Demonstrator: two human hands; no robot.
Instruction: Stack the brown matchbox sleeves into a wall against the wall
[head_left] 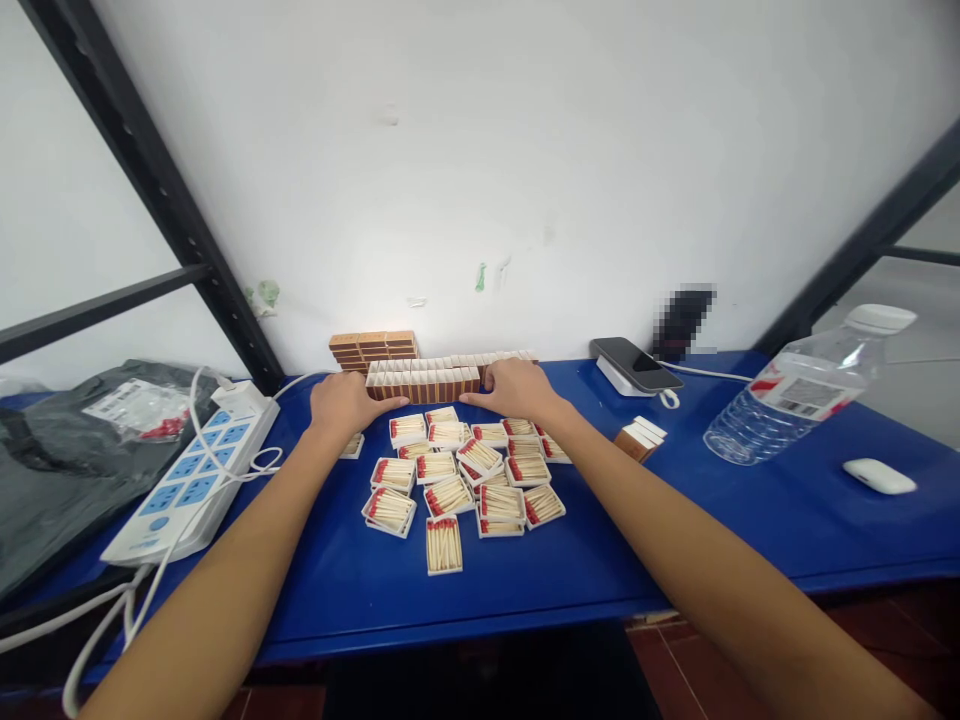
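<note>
1. Reddish floor tiles [679,660] show below both hands, past the front edge of a blue table [337,590].
2. On this table, to the left of the left forearm, lies a white power strip [196,480] with blue sockets; farther left is a dark plastic bag [45,480].
3. Nearer than both hands, and between the forearms, many white trays of red-tipped matches [448,497] lie loosely, some of them one upon another.
4. Far to the right of the right hand are a white case [879,476] and a tilted-looking water bottle [795,395]; closer, just beside the right forearm, is a small group of boxes [640,438].
5. Brown-sided, white-topped boxes stand in a row [424,383] between the left hand [346,402] and the right hand [517,388]. Each hand is at one end, its thumb stretched inward along the front; other fingers are partly hidden, so I cannot tell whether they pinch.
6. Behind the left hand, slightly to its right, brown boxes are piled in a stack [373,347].
7. Beyond the right hand, to its right, a phone [636,363] rests on a white block.
8. Farthest from the hands rises a white wall [525,150], with dark metal posts [150,180] at both sides.
</note>
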